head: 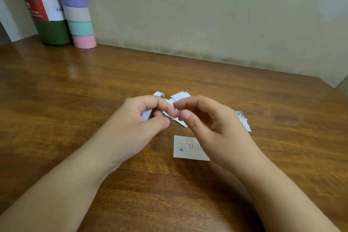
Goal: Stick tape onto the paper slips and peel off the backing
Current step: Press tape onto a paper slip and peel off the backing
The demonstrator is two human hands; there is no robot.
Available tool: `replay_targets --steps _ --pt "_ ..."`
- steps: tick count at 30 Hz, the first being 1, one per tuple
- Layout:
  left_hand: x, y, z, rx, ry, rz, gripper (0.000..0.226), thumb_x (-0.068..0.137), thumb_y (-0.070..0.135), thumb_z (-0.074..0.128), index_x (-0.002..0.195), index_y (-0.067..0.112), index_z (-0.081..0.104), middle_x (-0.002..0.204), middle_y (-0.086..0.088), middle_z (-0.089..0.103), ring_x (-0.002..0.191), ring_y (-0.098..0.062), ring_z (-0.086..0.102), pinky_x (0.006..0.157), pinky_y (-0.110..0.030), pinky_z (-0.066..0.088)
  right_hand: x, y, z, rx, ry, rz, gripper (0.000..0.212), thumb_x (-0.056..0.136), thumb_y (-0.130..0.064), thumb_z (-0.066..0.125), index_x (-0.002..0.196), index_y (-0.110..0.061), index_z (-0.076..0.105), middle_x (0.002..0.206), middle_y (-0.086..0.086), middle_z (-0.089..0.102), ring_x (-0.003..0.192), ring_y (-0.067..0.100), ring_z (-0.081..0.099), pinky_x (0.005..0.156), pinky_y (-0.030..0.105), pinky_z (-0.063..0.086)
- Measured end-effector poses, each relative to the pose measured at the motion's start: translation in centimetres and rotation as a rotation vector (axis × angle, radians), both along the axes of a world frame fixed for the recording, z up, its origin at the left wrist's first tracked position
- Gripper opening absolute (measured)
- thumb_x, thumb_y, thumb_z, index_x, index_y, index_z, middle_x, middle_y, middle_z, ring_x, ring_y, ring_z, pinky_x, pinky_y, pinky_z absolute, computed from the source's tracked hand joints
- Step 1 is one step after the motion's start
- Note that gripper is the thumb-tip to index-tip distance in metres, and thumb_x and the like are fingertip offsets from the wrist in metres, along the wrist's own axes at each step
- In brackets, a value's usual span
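My left hand (143, 118) grips a small roll of white tape (148, 111), its fingers curled over the top and the thumb beneath. My right hand (205, 118) is beside it, index fingertip and thumb meeting at the roll's edge near the tape's loose end; what they pinch is too small to see. Behind the fingers lies a small pile of white paper slips (179, 97). A larger printed slip (185, 148) lies flat on the table under my right wrist.
More printed scraps (243, 120) lie right of my right hand. At the back left stand a dark green bottle (43, 5) and a stack of pastel tape rolls (77, 9) against the wall. The wooden table (94, 90) ends at the right rear corner.
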State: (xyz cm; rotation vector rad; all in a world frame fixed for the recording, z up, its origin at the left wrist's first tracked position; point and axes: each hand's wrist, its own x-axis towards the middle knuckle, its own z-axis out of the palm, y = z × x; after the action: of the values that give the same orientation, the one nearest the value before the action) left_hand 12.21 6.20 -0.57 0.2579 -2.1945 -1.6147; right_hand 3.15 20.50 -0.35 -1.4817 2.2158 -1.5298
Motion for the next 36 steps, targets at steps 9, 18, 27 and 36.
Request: replay_targets --steps 9,18,27,36 --pt "0.0 0.2 -0.1 -0.008 -0.011 -0.023 0.016 0.069 0.023 0.057 0.077 0.028 0.071 0.055 0.014 0.040 0.057 -0.010 0.037 0.061 -0.031 0.032 0.2 0.0 0.0 -0.035 -0.060 -0.032 0.016 0.087 -0.012 0.066 0.077 -0.025 0.063 0.077 -0.013 0.066 0.073 0.004 0.063 0.067 0.011 0.043" --pt "0.0 0.5 -0.3 -0.288 -0.052 0.053 0.025 0.081 0.003 0.060 0.077 0.026 0.067 0.073 0.008 0.044 0.063 -0.012 0.045 0.060 -0.010 0.037 -0.1 0.3 -0.1 0.050 0.043 -0.083 0.018 0.082 -0.021 0.067 0.072 -0.035 0.061 0.068 -0.012 0.049 0.068 0.004 0.045 0.064 0.011 0.036" --pt "-0.2 0.1 -1.3 -0.548 -0.218 0.041 0.065 0.083 0.017 0.054 0.140 0.043 0.035 0.085 0.015 0.036 0.063 -0.001 0.045 0.063 -0.023 0.039 -0.4 0.4 0.8 0.093 -0.436 -0.032 0.022 0.084 -0.022 0.054 0.069 -0.020 0.070 0.060 -0.010 0.055 0.060 0.008 0.047 0.062 0.018 0.038" --pt "-0.2 0.0 -1.8 -0.607 -0.114 0.084 0.035 0.090 0.034 0.050 0.123 0.042 0.054 0.091 0.017 0.040 0.086 -0.002 0.049 0.072 -0.011 0.037 -2.8 1.3 0.8 0.460 -0.854 -0.085 0.038 0.092 -0.019 0.028 0.083 -0.007 0.063 0.047 0.000 0.035 0.041 0.010 0.021 0.039 0.019 0.015"
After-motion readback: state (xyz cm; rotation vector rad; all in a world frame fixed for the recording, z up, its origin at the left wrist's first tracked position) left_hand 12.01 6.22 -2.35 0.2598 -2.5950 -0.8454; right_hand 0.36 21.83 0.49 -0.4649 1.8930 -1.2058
